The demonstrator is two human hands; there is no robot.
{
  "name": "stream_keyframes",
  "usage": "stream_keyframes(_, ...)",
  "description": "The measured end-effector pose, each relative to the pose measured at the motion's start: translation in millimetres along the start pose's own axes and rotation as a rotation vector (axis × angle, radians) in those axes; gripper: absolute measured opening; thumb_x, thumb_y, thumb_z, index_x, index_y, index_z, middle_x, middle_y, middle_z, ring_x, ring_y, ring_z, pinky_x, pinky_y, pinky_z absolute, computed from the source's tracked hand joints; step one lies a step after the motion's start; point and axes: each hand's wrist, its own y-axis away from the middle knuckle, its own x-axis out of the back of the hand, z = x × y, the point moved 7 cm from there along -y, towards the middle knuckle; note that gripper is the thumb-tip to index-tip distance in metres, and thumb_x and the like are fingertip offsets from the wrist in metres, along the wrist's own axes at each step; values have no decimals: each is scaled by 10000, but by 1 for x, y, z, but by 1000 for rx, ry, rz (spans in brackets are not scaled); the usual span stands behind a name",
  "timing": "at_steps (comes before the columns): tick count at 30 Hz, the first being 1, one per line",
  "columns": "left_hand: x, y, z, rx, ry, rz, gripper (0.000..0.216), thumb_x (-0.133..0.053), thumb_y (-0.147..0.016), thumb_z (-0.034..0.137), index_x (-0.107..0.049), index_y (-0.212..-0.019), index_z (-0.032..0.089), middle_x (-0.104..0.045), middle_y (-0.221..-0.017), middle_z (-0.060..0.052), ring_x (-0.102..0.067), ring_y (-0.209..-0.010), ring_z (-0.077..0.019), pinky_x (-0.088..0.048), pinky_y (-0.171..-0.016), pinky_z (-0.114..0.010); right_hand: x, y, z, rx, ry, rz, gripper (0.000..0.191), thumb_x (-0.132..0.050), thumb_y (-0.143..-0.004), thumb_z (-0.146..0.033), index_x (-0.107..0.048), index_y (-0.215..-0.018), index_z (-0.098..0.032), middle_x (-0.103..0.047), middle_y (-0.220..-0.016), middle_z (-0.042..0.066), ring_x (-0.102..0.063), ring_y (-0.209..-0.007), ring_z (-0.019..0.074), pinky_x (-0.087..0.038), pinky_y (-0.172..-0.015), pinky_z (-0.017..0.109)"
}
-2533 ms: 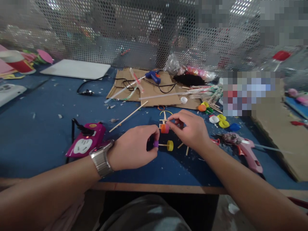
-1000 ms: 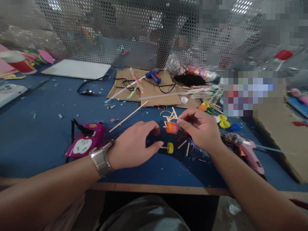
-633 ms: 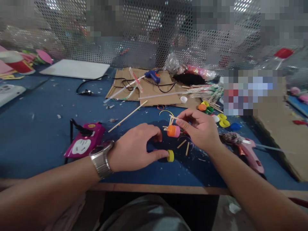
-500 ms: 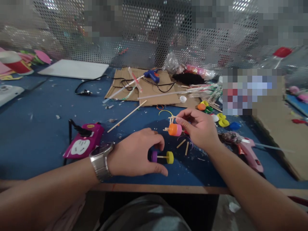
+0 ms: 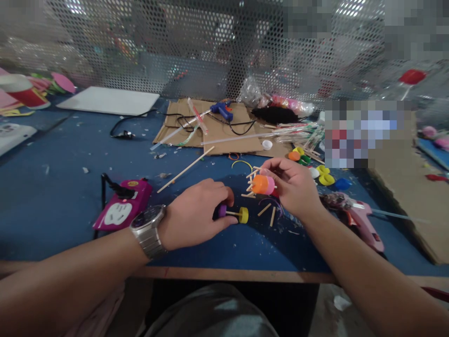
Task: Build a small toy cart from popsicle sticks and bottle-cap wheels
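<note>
My right hand [image 5: 293, 187] pinches a small build of wooden sticks and an orange and pink bottle-cap body [image 5: 263, 184]. Short sticks jut out at its left end, and a bit of red shows beneath my fingers. Lower and to the left, my left hand [image 5: 196, 213], with a metal watch on the wrist, has its thumb and forefinger closed round a pair of cap wheels. That pair is a purple cap [image 5: 221, 210] and a yellow cap [image 5: 243, 215] joined by a thin stick. My fingers partly cover the purple cap.
Two cut sticks [image 5: 272, 216] lie below my right hand, and a long stick [image 5: 185, 169] lies left. A pink glue gun [image 5: 365, 220] rests at right, a magenta power socket [image 5: 122, 206] at left. Loose caps [image 5: 326, 179], cardboard [image 5: 231, 145] and a blue glue gun [image 5: 221, 111] lie farther back.
My left thumb and forefinger have drawn closer together, and the purple and yellow wheel pair has shifted up and slightly left. The stick-and-cap build has turned and moved slightly right in my right hand.
</note>
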Motion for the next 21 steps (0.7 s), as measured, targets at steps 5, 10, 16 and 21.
stream_keyframes(5,3,-1,-4,12,-59,50,178,-766,-960,338,-678,-1033,202,-726,-1001,-61,-645,-965,-280,-496,-878,-440,0,-1,-3,-6,-62,-14,353,-955,-764,-502,-754,-826,-218,-713,-733,6,-588,-599,135,-482,-514,259)
stream_keyframes(10,3,0,-5,20,-77,42,196,-761,-965,355,-675,-1052,202,-723,-1021,-67,-651,-985,-290,-502,-893,-452,1,-1,0,-25,-82,-32,274,-932,-765,-411,-747,-840,-223,-711,-752,3,-595,-616,138,-488,-536,273)
stream_keyframes(16,-1,2,-5,66,-53,-36,291,-819,-895,365,-691,-1108,214,-733,-1102,-82,-677,-1066,-318,-528,-952,-482,0,-2,2,-23,-102,-23,176,-862,-735,-305,-747,-847,-236,-708,-755,4,-628,-639,160,-520,-568,301)
stream_keyframes(21,-2,4,-3,80,-18,-67,245,-754,-915,270,-700,-1149,227,-751,-1169,-79,-708,-1095,-307,-542,-975,-470,-1,-2,3,-25,-136,-11,139,-792,-697,-219,-755,-829,-238,-709,-739,-8,-614,-625,148,-497,-559,282)
